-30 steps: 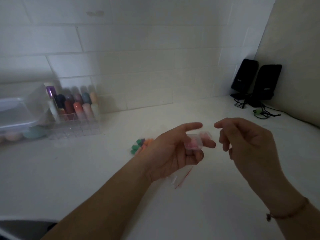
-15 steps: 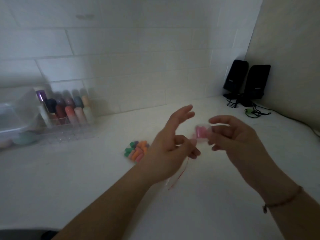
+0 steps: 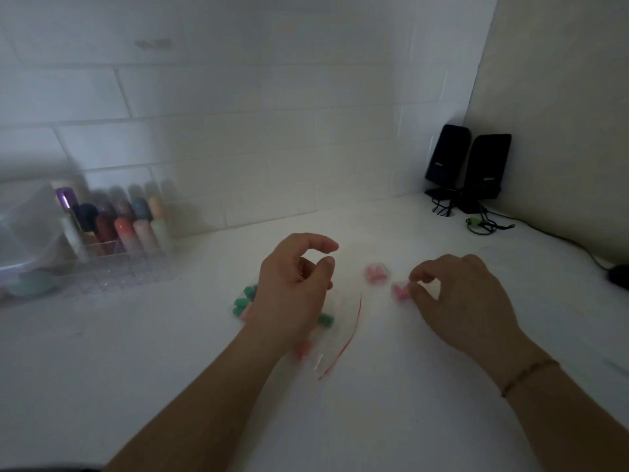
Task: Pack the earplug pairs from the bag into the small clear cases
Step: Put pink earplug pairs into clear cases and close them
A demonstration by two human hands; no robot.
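My right hand (image 3: pixel 459 301) is low over the white counter. Its fingertips pinch the right edge of a small clear case (image 3: pixel 399 291) with pink earplugs inside, which looks blurred. A second clear case (image 3: pixel 376 272) with pink earplugs lies on the counter just left of it. My left hand (image 3: pixel 292 287) hovers with its fingers curled and apart, holding nothing. Under it lies the clear bag (image 3: pixel 343 332) with a red zip strip. Green earplugs (image 3: pixel 243 298) and a pink one (image 3: pixel 302 349) show around the hand; the rest of the bag is hidden.
A clear organiser (image 3: pixel 112 264) with coloured tubes stands at the back left beside a plastic box (image 3: pixel 23 229). Two black speakers (image 3: pixel 469 165) with cables sit in the back right corner. A dark mouse (image 3: pixel 617 275) lies at the right edge.
Both hands have dropped toward the counter and moved apart. The right hand carried the pink-filled case down to the right. The left hand let go and now hovers over the bag.
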